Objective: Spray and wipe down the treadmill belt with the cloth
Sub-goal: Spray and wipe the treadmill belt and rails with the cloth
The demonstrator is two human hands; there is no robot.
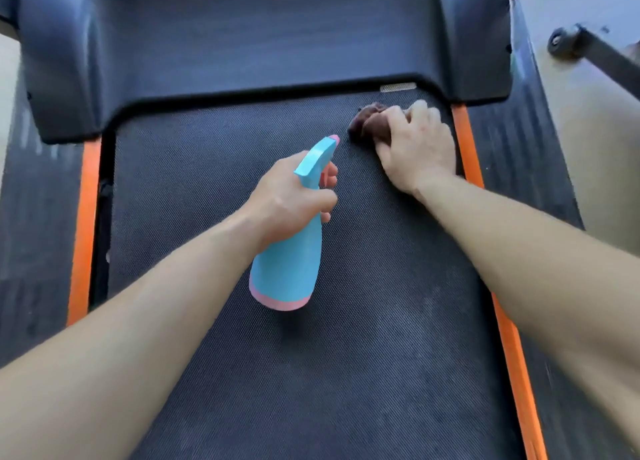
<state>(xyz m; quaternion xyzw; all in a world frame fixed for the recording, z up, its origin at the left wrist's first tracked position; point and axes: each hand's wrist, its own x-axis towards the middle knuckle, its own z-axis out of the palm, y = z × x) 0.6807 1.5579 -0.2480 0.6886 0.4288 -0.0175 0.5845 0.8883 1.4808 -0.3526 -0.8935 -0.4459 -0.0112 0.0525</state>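
Observation:
The dark textured treadmill belt (263,373) runs from the bottom of the view up to the motor cover. My left hand (291,199) grips the neck of a light blue spray bottle (291,269) with a pink base, held above the belt's middle, nozzle pointing up and right. My right hand (415,147) holds a bunched dark brown cloth (367,120) down on the belt's far right corner, just below the motor cover. My fingers cover most of the cloth.
Orange strips (85,217) edge the belt on both sides, with dark side rails (34,199) outside them. The black motor cover (242,43) spans the far end. A black wheeled frame part (568,43) stands on the pale floor at the upper right.

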